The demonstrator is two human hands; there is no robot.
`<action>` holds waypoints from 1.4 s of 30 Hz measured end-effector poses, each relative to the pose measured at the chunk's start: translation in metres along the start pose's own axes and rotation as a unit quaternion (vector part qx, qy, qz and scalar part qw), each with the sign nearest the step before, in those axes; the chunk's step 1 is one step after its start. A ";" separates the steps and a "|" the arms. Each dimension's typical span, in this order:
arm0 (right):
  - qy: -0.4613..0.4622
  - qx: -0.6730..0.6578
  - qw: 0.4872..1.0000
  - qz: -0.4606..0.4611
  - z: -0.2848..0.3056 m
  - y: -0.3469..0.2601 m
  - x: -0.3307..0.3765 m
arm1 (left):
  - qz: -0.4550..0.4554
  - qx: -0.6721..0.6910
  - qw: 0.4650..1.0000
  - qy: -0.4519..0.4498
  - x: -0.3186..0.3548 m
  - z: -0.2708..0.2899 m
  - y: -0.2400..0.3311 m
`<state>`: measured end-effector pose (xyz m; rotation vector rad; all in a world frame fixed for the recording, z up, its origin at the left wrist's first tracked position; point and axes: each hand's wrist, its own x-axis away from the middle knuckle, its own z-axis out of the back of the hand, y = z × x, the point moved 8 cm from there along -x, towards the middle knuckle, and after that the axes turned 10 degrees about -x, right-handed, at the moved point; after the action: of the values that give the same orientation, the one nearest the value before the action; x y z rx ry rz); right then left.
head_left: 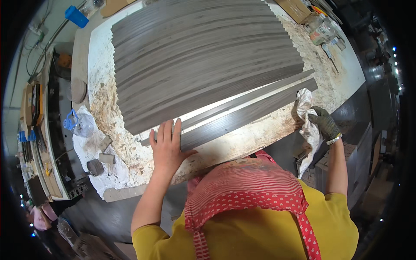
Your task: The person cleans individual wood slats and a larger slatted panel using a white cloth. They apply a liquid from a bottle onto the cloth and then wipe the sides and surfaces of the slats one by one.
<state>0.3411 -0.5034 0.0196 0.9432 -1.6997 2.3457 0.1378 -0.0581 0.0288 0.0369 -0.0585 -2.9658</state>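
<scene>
My bare left hand point(167, 145) lies flat, fingers together, on the near end of a long grey wood-grain strip point(242, 115) at the front of a stained white worktable point(104, 65). At the strip's far right end, my right hand point(324, 122) in a dark glove grips a crumpled white rag point(307, 125). A second thin grey strip point(255, 93) lies just behind the first. Behind it, many similar grey strips point(203, 56) lie side by side in a fanned row across the table.
Glue bottles and small containers point(321, 29) stand at the table's far right corner. At the left sit a clear plastic bottle with a blue cap point(78, 123), small blocks and a round tool point(95, 167). A blue handle point(76, 16) lies at the far left.
</scene>
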 end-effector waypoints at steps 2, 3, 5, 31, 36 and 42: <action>0.025 -0.010 0.999 0.017 -0.010 0.004 -0.011 | -0.011 -0.018 1.000 0.017 -0.001 -0.004 -0.003; 0.021 0.006 1.000 0.019 -0.012 0.003 -0.015 | -0.032 -0.034 0.998 0.030 -0.002 -0.007 -0.003; 0.016 0.018 0.999 0.026 -0.021 -0.004 -0.021 | -0.068 -0.053 0.994 0.069 -0.005 0.002 0.000; -0.164 0.334 0.928 -0.004 -0.024 -0.063 -0.014 | -0.027 0.123 0.992 0.027 -0.091 0.056 -0.035; -0.240 0.255 0.930 0.115 -0.149 -0.042 -0.041 | 0.025 0.180 0.974 0.135 -0.225 0.087 -0.095; -0.186 0.251 0.939 0.143 -0.190 -0.028 -0.068 | 0.061 0.049 0.973 0.218 -0.375 0.064 -0.175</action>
<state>0.3274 -0.3063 -0.0289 1.3748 -1.4408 3.0463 0.4752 0.1817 0.0937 0.6683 -0.1437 -2.7581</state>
